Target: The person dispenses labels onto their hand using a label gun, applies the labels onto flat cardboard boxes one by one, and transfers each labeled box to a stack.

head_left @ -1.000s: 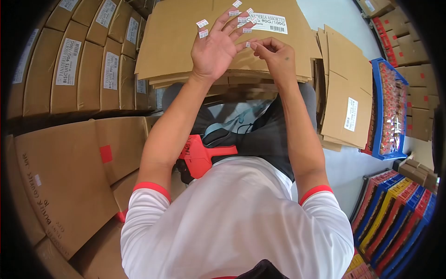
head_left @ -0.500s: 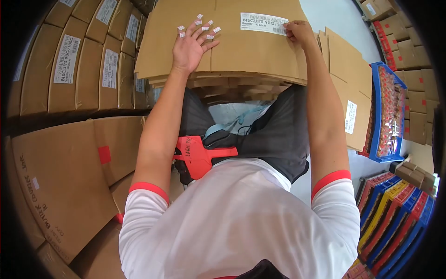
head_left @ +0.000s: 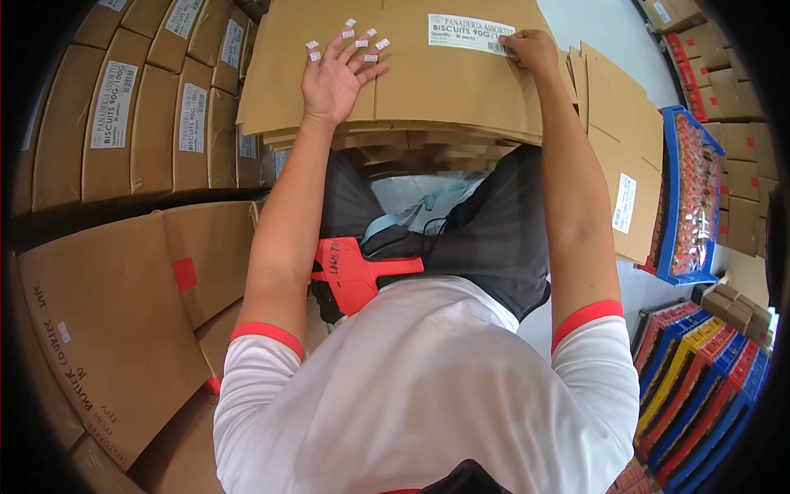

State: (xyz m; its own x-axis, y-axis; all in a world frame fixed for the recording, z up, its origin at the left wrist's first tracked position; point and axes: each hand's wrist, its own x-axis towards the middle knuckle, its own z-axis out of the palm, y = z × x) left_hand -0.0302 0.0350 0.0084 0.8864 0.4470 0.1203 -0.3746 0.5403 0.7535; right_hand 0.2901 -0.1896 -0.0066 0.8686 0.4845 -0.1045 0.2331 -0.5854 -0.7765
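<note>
My left hand (head_left: 331, 92) lies palm up over the flat cardboard (head_left: 453, 95), fingers spread. Several small white price stickers (head_left: 360, 44) cling to its fingertips. Across the cardboard, my right hand (head_left: 536, 54) has thumb and fingers pinched together at the right end of a printed white biscuit label (head_left: 465, 33). The fingers cover that end of the label, and whatever is between them is hidden. The cardboard is the top of a stack of flattened cartons in front of my knees. A red label gun (head_left: 350, 267) rests at my lap.
Labelled cartons (head_left: 156, 107) are piled on the left, with a large carton (head_left: 107, 313) nearer me. More flattened cardboard (head_left: 625, 140) leans on the right, beside a blue crate (head_left: 704, 272) of packets. Stacked coloured crates (head_left: 699, 379) stand at lower right.
Almost nothing differs. My right hand remains at the label's right end, and my left hand stays spread with the stickers on it. The view has shifted slightly.
</note>
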